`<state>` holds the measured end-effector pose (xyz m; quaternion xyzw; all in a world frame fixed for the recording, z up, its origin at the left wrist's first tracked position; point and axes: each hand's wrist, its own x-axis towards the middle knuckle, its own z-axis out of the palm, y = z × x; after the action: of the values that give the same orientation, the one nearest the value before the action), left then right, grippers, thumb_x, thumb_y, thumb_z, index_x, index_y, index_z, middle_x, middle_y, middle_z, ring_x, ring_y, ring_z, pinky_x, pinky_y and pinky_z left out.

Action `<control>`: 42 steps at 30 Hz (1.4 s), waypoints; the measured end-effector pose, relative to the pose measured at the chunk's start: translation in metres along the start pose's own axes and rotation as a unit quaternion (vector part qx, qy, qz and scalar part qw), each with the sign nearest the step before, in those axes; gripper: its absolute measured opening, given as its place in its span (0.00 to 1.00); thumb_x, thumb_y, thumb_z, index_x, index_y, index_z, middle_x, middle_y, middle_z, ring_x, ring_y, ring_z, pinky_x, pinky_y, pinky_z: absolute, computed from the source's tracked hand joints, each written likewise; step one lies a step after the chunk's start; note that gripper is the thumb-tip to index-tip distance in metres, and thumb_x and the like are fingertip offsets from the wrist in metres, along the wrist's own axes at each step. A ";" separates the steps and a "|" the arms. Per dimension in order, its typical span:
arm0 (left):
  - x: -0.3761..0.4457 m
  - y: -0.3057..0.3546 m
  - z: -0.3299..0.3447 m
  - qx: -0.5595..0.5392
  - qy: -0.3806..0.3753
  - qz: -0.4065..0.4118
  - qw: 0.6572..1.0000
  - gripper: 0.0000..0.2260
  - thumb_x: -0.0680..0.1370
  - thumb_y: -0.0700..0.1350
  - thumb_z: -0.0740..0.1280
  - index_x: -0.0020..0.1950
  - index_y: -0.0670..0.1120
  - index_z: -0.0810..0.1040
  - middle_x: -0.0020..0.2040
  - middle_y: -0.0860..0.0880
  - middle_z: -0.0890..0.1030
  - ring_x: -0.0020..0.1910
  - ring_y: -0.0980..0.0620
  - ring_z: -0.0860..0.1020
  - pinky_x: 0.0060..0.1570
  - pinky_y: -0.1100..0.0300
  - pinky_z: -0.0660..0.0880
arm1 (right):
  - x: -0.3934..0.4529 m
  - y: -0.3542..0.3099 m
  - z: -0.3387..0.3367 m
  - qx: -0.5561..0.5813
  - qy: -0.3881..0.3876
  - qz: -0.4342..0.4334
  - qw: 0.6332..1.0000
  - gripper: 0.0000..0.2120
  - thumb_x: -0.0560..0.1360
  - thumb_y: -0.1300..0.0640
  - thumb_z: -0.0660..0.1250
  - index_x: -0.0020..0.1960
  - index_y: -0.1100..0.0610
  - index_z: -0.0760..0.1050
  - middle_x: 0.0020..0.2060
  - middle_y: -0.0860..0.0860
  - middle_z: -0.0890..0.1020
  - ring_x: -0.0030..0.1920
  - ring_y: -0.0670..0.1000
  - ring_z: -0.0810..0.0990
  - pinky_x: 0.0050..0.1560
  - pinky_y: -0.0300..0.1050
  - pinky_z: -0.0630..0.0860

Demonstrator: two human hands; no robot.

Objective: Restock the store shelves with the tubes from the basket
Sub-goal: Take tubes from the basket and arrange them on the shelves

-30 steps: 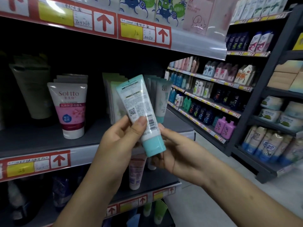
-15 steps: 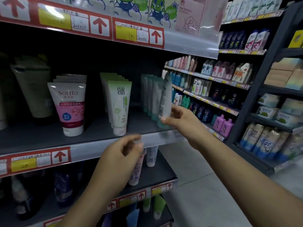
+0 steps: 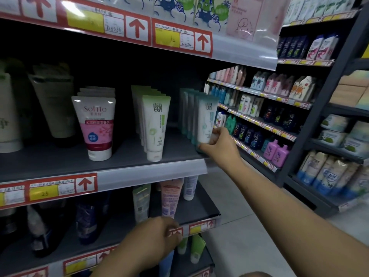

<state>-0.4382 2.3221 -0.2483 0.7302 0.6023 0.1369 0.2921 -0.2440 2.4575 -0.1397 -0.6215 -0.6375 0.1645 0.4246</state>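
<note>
The right hand (image 3: 220,145) pinches the teal-topped tube (image 3: 206,120) low on its body, so the tube stands cap-down at the front of the row of same teal tubes (image 3: 188,110) just behind this grip, near the shelf (image 3: 123,158) edge. The left hand (image 3: 159,234) hangs lower, fingers loosely curled, holding nothing.

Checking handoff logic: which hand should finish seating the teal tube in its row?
Right. The right hand already grips the teal tube at the front of its row on the shelf. The left hand hangs low, holding nothing.
</note>
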 end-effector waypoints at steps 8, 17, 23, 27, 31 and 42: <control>0.003 -0.013 0.010 -0.023 -0.025 -0.025 0.999 0.11 0.75 0.61 0.66 0.54 0.60 0.80 0.49 0.57 0.82 0.48 0.60 0.80 0.49 0.65 0.75 | -0.016 0.000 0.001 0.040 0.028 -0.008 0.999 0.36 0.70 0.54 0.75 0.74 0.55 0.63 0.57 0.49 0.78 0.57 0.49 0.78 0.58 0.49 0.76; -0.001 -0.014 0.029 0.047 -0.120 -0.043 0.991 0.14 0.76 0.57 0.67 0.59 0.53 0.81 0.54 0.54 0.82 0.54 0.54 0.80 0.58 0.55 0.76 | -0.170 0.118 0.017 0.075 -0.127 0.199 0.969 0.05 0.73 0.59 0.70 0.48 0.53 0.81 0.42 0.46 0.83 0.47 0.50 0.81 0.51 0.47 0.77; 0.013 -0.013 0.046 0.083 -0.144 -0.053 0.985 0.16 0.78 0.55 0.66 0.65 0.55 0.78 0.60 0.56 0.80 0.54 0.57 0.78 0.56 0.60 0.75 | -0.143 0.140 0.031 0.011 -0.233 0.171 0.957 0.03 0.74 0.55 0.69 0.47 0.50 0.80 0.44 0.46 0.82 0.48 0.47 0.80 0.48 0.41 0.74; 0.035 -0.018 0.044 0.024 -0.041 -0.072 0.996 0.10 0.77 0.56 0.67 0.57 0.59 0.80 0.51 0.59 0.83 0.48 0.61 0.80 0.55 0.57 0.78 | -0.094 0.144 0.052 0.138 -0.193 0.188 0.953 0.11 0.76 0.56 0.70 0.57 0.56 0.78 0.47 0.48 0.81 0.43 0.43 0.78 0.41 0.32 0.73; 0.044 -0.024 0.045 -0.117 0.029 -0.112 0.986 0.06 0.76 0.53 0.70 0.52 0.58 0.82 0.48 0.58 0.84 0.49 0.59 0.81 0.56 0.55 0.77 | -0.058 0.155 0.086 0.140 -0.139 0.185 0.963 0.20 0.74 0.52 0.72 0.64 0.58 0.74 0.57 0.52 0.80 0.56 0.50 0.79 0.54 0.42 0.74; 0.060 -0.024 0.074 -0.245 0.088 -0.153 0.953 0.05 0.78 0.47 0.69 0.49 0.57 0.82 0.46 0.55 0.85 0.47 0.58 0.82 0.52 0.59 0.78 | -0.013 0.195 0.157 0.109 -0.159 0.123 0.974 0.27 0.60 0.44 0.74 0.59 0.47 0.76 0.50 0.45 0.84 0.50 0.47 0.82 0.56 0.53 0.79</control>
<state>-0.4021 2.3631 -0.3302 0.5202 0.6778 0.2980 0.4256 -0.2352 2.5290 -0.3798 -0.6111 -0.5940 0.3805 0.3590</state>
